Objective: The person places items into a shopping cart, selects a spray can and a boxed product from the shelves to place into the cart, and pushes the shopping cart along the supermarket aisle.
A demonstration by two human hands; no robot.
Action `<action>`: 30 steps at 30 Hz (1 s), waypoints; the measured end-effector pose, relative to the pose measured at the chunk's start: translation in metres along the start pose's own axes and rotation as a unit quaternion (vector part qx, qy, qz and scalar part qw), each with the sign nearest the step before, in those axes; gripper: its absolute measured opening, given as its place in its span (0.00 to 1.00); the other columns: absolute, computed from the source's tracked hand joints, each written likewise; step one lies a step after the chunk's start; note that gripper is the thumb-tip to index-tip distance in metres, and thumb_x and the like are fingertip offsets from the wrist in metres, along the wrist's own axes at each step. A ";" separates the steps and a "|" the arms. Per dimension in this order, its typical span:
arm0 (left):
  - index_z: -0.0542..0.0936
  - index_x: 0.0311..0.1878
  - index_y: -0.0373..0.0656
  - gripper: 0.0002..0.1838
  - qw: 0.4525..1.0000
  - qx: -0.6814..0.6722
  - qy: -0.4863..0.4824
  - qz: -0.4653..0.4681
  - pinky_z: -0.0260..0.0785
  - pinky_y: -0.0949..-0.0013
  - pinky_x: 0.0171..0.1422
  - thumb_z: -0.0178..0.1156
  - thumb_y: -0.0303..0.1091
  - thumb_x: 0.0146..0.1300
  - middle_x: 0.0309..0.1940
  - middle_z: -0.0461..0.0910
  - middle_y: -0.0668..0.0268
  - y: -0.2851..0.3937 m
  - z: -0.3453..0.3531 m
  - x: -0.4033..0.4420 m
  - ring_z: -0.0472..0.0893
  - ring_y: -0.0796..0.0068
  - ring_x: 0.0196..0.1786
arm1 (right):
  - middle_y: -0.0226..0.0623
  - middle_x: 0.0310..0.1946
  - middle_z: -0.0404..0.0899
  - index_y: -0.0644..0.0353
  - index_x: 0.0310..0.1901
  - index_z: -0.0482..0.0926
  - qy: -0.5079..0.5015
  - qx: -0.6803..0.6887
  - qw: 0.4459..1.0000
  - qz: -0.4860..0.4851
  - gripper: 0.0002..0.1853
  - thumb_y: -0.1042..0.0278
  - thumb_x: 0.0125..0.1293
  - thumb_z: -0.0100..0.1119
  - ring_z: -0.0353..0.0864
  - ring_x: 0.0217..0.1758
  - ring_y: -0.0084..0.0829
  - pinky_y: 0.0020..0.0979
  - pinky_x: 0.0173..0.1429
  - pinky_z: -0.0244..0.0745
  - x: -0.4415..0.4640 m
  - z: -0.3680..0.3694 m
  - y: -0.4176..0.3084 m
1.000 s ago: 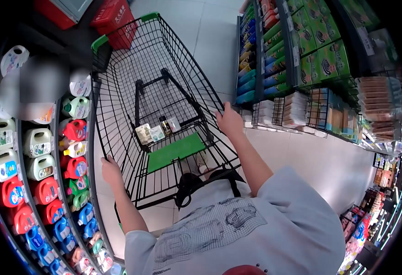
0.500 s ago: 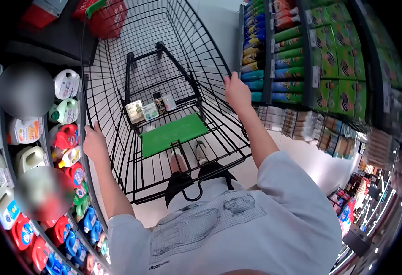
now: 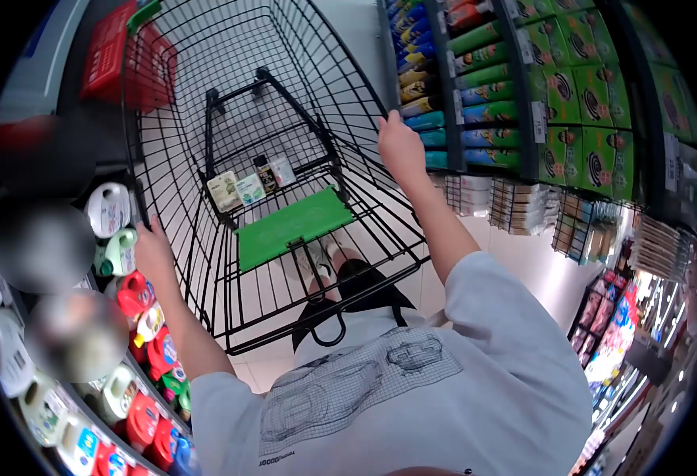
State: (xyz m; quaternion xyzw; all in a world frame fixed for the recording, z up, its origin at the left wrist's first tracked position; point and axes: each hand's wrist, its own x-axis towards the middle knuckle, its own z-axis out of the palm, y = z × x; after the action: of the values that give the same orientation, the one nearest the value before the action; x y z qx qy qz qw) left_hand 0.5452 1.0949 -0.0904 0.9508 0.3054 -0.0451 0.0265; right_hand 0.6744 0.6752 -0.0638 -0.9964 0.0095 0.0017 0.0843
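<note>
A black wire shopping cart (image 3: 229, 347) stands in front of my body. My left hand (image 3: 155, 250) is closed around its left rim, and my right hand (image 3: 402, 147) grips the right rim farther forward. A green plastic panel (image 3: 294, 228) lies across the near end of the cart. Beyond the panel, small goods rest at the bottom: a pale yellow pack (image 3: 224, 192), a white and green pack (image 3: 249, 190), a dark item with a black top (image 3: 265, 174) and a whitish pack (image 3: 283, 170).
Detergent bottles (image 3: 110, 209) line the shelves close on the left. Red shopping baskets (image 3: 122, 67) stand ahead at upper left. On the right, a shelf holds green boxes (image 3: 561, 95) and colourful packets (image 3: 487, 113), with hanging goods (image 3: 515, 208) below. Pale tiled floor lies beneath the cart.
The cart and I have advanced along the aisle; the left-hand bottles have slid down and back in view. Both hands keep their hold on the rim. My feet have changed position.
</note>
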 end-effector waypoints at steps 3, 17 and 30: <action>0.75 0.46 0.38 0.27 0.999 0.009 -0.040 0.000 0.72 0.49 0.37 0.43 0.55 0.67 0.28 0.80 0.45 0.013 -0.003 0.032 0.80 0.44 0.34 | 0.52 0.24 0.78 0.61 0.35 0.65 -0.006 0.019 1.000 0.021 0.13 0.59 0.69 0.45 0.78 0.29 0.55 0.51 0.32 0.73 0.022 -0.002 -0.003; 0.76 0.50 0.41 0.27 0.998 -0.043 -0.049 0.024 0.71 0.50 0.41 0.45 0.56 0.66 0.33 0.81 0.47 0.087 -0.010 0.174 0.79 0.45 0.38 | 0.48 0.21 0.79 0.61 0.35 0.67 -0.017 -0.003 0.996 0.083 0.14 0.57 0.70 0.43 0.80 0.26 0.50 0.46 0.28 0.76 0.148 -0.006 -0.035; 0.76 0.51 0.38 0.28 0.996 -0.029 -0.083 0.031 0.71 0.51 0.44 0.44 0.55 0.67 0.36 0.80 0.45 0.178 -0.025 0.248 0.79 0.44 0.42 | 0.51 0.19 0.77 0.62 0.34 0.66 0.001 -0.006 0.997 0.078 0.14 0.59 0.69 0.45 0.79 0.24 0.52 0.48 0.27 0.73 0.241 0.005 0.003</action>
State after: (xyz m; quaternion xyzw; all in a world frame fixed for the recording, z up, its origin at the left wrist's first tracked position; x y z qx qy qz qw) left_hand 0.8517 1.0961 -0.0866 0.9516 0.2734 -0.1145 0.0809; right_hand 0.9156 0.6689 -0.0699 -0.9931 0.0870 0.0077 0.0779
